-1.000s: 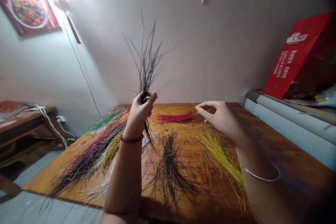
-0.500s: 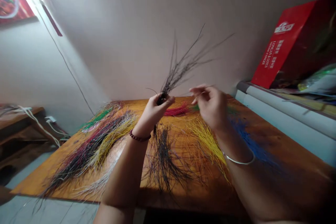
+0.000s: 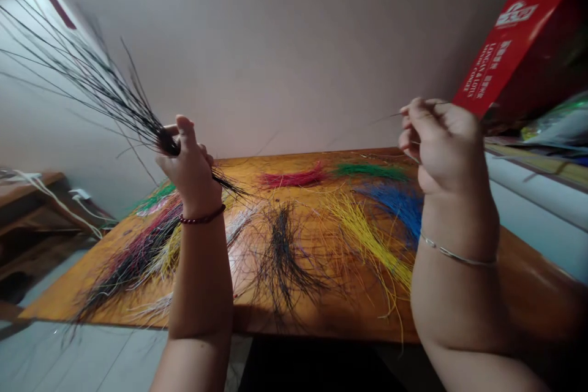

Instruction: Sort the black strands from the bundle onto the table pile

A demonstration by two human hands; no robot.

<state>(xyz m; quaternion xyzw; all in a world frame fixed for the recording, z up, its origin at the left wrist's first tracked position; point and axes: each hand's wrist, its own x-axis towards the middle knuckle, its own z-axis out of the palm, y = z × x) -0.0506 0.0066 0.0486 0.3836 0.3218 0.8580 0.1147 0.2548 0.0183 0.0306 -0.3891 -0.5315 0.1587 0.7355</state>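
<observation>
My left hand (image 3: 189,165) is closed round a bundle of thin black strands (image 3: 114,95). Most of the bundle fans out to the upper left, and a short tail shows below the fist. Raised on the right, my right hand (image 3: 443,141) pinches a single thin dark strand (image 3: 388,117), which trails off leftward and fades from sight. Both hands are held above the table (image 3: 257,324). Beneath and between them lies a loose pile of black strands (image 3: 285,257), with a yellow bundle (image 3: 367,236) to its right.
Red strands (image 3: 294,179) and green strands (image 3: 370,170) lie near the table's back edge. Blue strands (image 3: 399,202) are by my right forearm. Mixed dark and red strands (image 3: 138,251) spread at the left. A red box (image 3: 509,37) stands at the right, against the wall.
My hands have moved far apart. The left went left with the black bundle, which now leans to the upper left; the right moved right and up with a thin strand.
</observation>
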